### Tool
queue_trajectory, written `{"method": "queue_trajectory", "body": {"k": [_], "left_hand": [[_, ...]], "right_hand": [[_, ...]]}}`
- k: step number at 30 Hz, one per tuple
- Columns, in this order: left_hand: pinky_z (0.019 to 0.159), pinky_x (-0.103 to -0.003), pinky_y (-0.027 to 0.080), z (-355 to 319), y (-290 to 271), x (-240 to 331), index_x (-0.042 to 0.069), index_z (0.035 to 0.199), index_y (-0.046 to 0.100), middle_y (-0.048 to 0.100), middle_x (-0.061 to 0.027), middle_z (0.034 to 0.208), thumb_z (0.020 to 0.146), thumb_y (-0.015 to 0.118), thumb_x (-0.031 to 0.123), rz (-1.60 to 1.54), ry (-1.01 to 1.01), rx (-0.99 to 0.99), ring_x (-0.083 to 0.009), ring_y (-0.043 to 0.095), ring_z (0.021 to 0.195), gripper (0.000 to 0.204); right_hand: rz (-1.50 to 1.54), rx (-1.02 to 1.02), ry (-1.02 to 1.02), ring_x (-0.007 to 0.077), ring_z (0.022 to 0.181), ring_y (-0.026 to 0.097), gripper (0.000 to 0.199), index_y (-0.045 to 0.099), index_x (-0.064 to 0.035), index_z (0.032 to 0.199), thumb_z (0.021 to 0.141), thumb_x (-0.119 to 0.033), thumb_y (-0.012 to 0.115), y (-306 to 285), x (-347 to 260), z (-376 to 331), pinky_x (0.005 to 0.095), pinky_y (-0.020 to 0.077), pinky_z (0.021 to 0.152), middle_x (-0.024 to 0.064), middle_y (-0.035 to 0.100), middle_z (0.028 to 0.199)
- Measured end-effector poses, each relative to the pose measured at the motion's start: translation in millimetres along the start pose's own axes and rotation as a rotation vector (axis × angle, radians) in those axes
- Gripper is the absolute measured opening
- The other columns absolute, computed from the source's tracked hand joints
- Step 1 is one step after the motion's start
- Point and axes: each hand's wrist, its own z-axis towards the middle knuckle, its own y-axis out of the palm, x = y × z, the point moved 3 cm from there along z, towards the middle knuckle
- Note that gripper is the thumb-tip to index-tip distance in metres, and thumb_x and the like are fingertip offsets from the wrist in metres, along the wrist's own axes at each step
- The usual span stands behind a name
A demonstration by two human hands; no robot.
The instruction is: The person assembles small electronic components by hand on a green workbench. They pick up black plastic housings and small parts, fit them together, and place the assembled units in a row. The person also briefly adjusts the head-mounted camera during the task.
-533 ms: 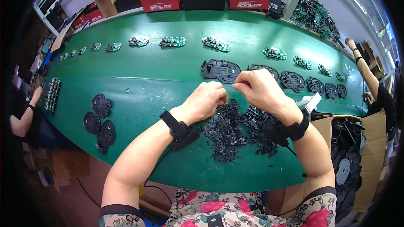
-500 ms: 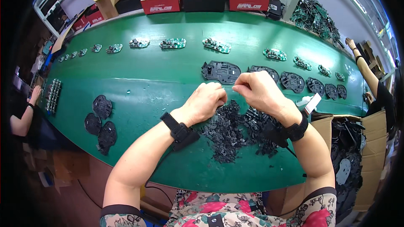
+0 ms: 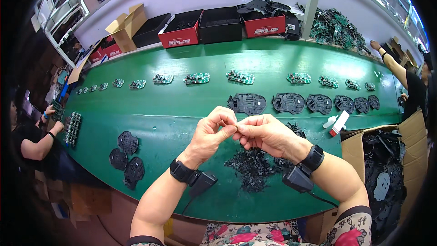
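Observation:
My left hand [image 3: 207, 136] and my right hand [image 3: 273, 137] meet fingertip to fingertip above the green table [image 3: 182, 187]. Thumb and forefinger are pinched on both; whatever sits between them is too small to make out. Under my right hand and wrist lies a heap of small black plastic parts [image 3: 250, 173], partly covered. Just beyond my fingers is a black plastic base shell [image 3: 247, 103], first in a row of similar shells [image 3: 288, 103] running right. Behind these, a row of green circuit boards [image 3: 240, 77] crosses the table.
Three black shells [image 3: 128, 142] lie at the left, near a stack of boards [image 3: 73, 128] beside a co-worker [image 3: 38, 143]. A white-and-red bottle [image 3: 339, 124] stands right, by a carton of black parts [image 3: 384, 173]. Boxes [image 3: 221, 25] line the back edge. Another person's arm [image 3: 393, 66] reaches in at right.
My hands, apart before, have come together at the fingertips and lifted off the heap. The whole view has tilted upward. At left, the co-worker now holds a green board.

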Motion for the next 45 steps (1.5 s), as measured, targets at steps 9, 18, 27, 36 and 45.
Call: {"method": "queue_trajectory", "body": {"k": [9,18,27,36,45], "left_hand": [[0.079,-0.023,0.045,22,6,2,0.003,0.094,0.062,0.061,-0.0005,0.092,0.086,0.068,0.008,0.031,-0.147,0.119,-0.0078,0.055,0.085,0.011],[0.074,-0.022,0.047,76,17,-1,0.000,0.094,0.065,0.065,-0.0027,0.086,0.087,0.068,0.012,0.331,-0.198,0.178,-0.0071,0.057,0.078,0.014],[0.068,-0.024,0.048,122,22,-38,0.000,0.084,0.066,0.064,-0.0027,0.079,0.081,0.067,0.009,0.597,-0.261,0.105,-0.0079,0.057,0.074,0.010],[0.065,-0.031,0.049,156,13,-81,0.003,0.074,0.070,0.065,-0.0087,0.068,0.068,0.070,0.010,0.941,-0.377,-0.063,-0.0149,0.060,0.066,0.010],[0.063,-0.031,0.049,160,17,-92,0.002,0.074,0.069,0.066,-0.0099,0.068,0.067,0.068,0.010,0.936,-0.424,-0.046,-0.0160,0.061,0.065,0.010]], "right_hand": [[-0.310,0.208,-0.215,0.0067,0.068,0.054,0.021,0.065,-0.0029,0.094,0.088,-0.023,0.066,-14,-25,-1,0.0215,0.0454,0.060,0.0015,0.064,0.081],[-0.329,0.421,-0.342,0.0063,0.066,0.052,0.018,0.065,-0.0010,0.088,0.089,-0.018,0.063,-43,-49,5,0.0210,0.0438,0.059,0.0019,0.063,0.077],[-0.617,0.650,-0.265,0.0067,0.062,0.051,0.018,0.065,-0.0017,0.091,0.087,-0.020,0.063,-97,-53,22,0.0227,0.0429,0.056,0.0018,0.063,0.076],[-1.314,0.793,-0.251,0.0263,0.075,0.067,0.015,0.070,-0.0017,0.086,0.077,-0.012,0.064,-131,-60,43,0.0355,0.0522,0.072,0.0161,0.069,0.080],[-1.349,0.666,-0.041,0.0306,0.086,0.066,0.012,0.070,-0.0095,0.078,0.069,-0.007,0.062,-131,-57,56,0.0396,0.0462,0.084,0.0145,0.069,0.082]]}}
